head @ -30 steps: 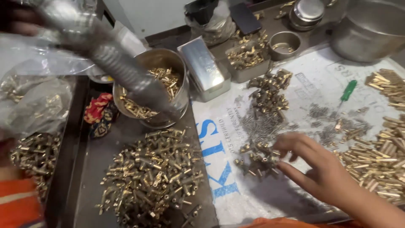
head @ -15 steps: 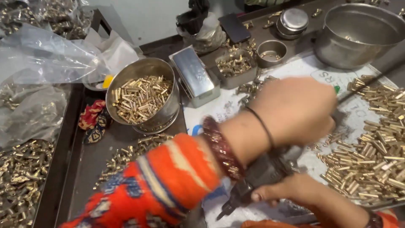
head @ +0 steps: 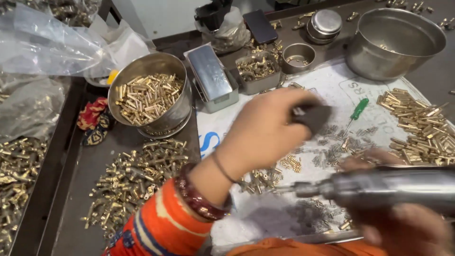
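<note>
left hand [head: 265, 128]: reaching across the white sheet [head: 332, 90], fingers curled round a small dark thing [head: 313, 116], can't tell what it is
right hand [head: 403, 227]: wrapped around a silver power driver [head: 379, 187], bit pointing left
driver spot: low over the sheet, just above the little springs [head: 327, 156]
nearby: steel bowl of brass pins [head: 149, 97], loose brass fittings [head: 132, 178] on the dark tray, green screwdriver [head: 356, 111]

Blurred silver power driver [head: 393, 187], horizontal

Workshop, brass parts [head: 135, 178], steel bowls [head: 393, 42]
</note>
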